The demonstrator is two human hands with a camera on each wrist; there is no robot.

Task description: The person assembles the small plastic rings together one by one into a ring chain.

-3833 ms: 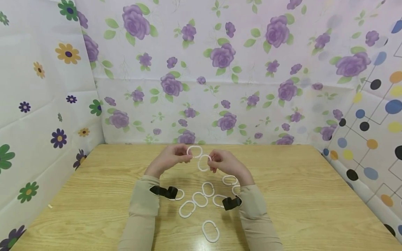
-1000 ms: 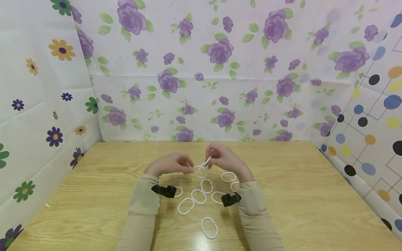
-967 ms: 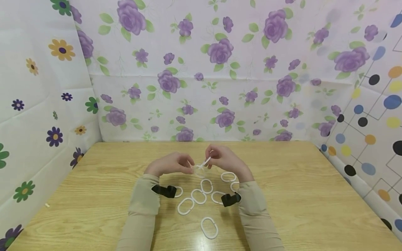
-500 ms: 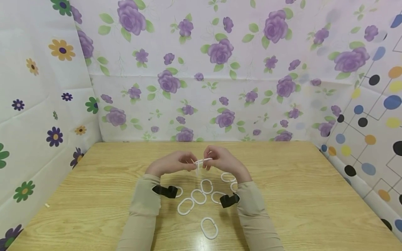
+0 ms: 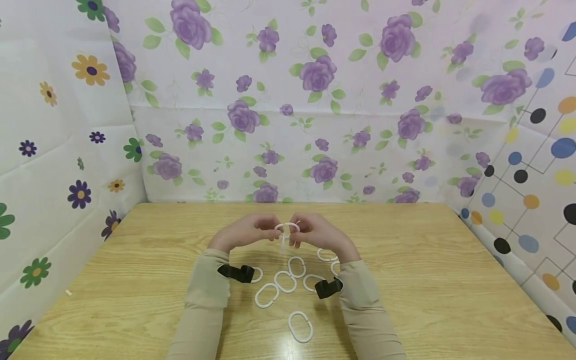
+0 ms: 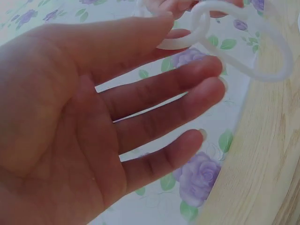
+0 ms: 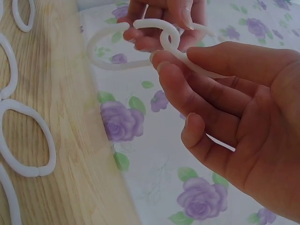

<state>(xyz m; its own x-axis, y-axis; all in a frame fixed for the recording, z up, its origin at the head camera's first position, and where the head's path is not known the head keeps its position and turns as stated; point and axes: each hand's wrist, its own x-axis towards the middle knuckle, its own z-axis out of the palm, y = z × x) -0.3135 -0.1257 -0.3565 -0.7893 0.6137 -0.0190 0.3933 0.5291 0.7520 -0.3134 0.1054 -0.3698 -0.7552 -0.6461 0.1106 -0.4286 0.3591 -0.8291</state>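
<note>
My left hand point(image 5: 248, 231) and right hand point(image 5: 321, 233) meet above the middle of the table. Between them is a white oval split ring point(image 5: 288, 224), its left end pinched by my left thumb and index finger. My right thumb and fingertips pinch the other end. Through this ring hangs a second white oval split ring point(image 6: 286, 58), pointing down toward the table. The right wrist view shows the held ring point(image 7: 157, 22) crossing the hanging ring point(image 7: 90, 47) beside my left fingertips. The remaining fingers of my left hand are spread and fairly straight.
Several more white split rings lie on the wooden table point(image 5: 418, 290): one ring point(image 5: 311, 334) near the front, others point(image 5: 257, 300) grouped below my hands, some partly hidden by my right wrist. A small pale piece point(image 5: 68, 292) lies at far left. Patterned cloths point(image 5: 288, 150) enclose the table.
Earlier each hand held its own ring, side by side. Now both hands pinch one ring and the other hangs from it. Since half a second ago, the held ring has tilted up, showing its loop.
</note>
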